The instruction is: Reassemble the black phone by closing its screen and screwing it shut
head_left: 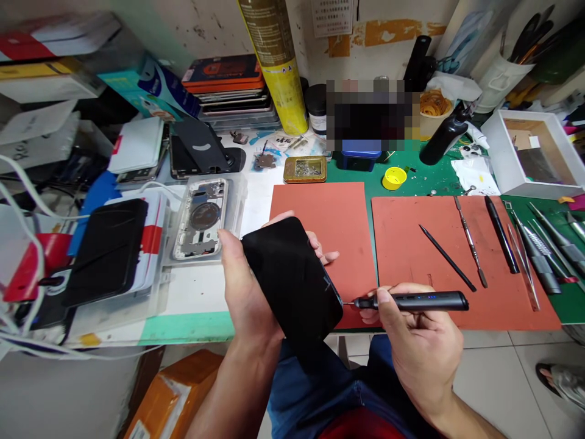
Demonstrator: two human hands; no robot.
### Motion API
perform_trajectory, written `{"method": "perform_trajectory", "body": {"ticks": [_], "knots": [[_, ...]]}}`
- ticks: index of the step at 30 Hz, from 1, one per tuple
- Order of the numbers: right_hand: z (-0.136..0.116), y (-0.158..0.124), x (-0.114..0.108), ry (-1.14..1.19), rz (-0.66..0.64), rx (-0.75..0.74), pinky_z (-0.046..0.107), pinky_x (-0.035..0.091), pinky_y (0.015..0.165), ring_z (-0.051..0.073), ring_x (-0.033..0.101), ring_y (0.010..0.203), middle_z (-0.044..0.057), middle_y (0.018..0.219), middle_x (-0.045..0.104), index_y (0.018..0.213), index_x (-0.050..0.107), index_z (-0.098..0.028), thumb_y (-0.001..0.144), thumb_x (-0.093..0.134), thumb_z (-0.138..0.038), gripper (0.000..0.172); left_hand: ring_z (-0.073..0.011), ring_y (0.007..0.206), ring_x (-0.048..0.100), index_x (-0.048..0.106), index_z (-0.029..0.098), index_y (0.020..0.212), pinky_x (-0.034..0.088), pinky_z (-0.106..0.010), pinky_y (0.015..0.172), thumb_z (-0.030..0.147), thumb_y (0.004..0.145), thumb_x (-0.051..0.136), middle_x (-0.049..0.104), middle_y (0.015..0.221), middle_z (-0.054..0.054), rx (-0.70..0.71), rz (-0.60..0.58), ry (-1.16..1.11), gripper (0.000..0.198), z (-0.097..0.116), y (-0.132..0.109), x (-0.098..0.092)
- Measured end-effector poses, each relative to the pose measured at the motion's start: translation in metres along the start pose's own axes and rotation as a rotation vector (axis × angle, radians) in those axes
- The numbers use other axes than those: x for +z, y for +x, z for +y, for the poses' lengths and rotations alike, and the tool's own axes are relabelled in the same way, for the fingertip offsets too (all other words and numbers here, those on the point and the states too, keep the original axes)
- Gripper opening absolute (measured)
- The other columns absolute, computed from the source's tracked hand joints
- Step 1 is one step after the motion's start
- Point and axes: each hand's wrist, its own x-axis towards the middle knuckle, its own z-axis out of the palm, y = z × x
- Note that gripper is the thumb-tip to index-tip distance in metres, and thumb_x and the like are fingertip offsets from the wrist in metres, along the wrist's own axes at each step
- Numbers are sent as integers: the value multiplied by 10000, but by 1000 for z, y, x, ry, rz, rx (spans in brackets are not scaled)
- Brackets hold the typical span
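My left hand (242, 286) is closed round a black smartphone (292, 280), screen up and tilted, held above the table's front edge. My right hand (418, 341) grips a dark electric screwdriver (411, 300) lying level, its thin bit touching the phone's bottom edge near the lower right corner. Both hands hover over the near edge of a red-brown work mat (338, 225).
A second red mat (439, 256) to the right carries several picks, tweezers and spudgers (470, 244). An open phone housing (201, 216) lies in a clear tray on the left, beside another black phone (107, 247). A yellow can (278, 67), metal tin (304, 169) and white box (534, 152) stand behind.
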Motion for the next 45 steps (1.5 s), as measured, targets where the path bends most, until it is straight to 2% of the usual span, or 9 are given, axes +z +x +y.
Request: {"method": "perform_trajectory", "body": {"ticks": [12,20,28,45], "knots": [[1,-1,1,51,2,1,249,694,539,241,842,583,24,684,822,912,771,-222,957,887,-406,222,-287,834,769,834,185,1156,723,-540,857,871,1054,377,774,876,-139,-3,5,-7,831,0,0,0],[0,-1,1,6,-6,-15,218,696,559,227,851,599,19,704,841,940,781,-232,972,879,-399,196,-274,817,763,843,195,1133,727,-541,843,874,1065,314,777,859,-130,9,4,10,863,1,-1,2],[-1,1,2,5,6,-5,244,686,520,239,838,570,28,694,835,907,779,-230,957,882,-438,237,-278,832,769,838,196,1118,727,-542,851,870,1063,344,782,873,-130,6,-2,11,838,0,-1,0],[2,0,0,15,-10,-2,238,681,542,222,826,566,17,674,812,901,772,-226,966,878,-396,211,-284,822,757,829,201,1152,719,-538,839,871,1061,336,773,863,-135,2,1,-11,837,0,-1,0]]}}
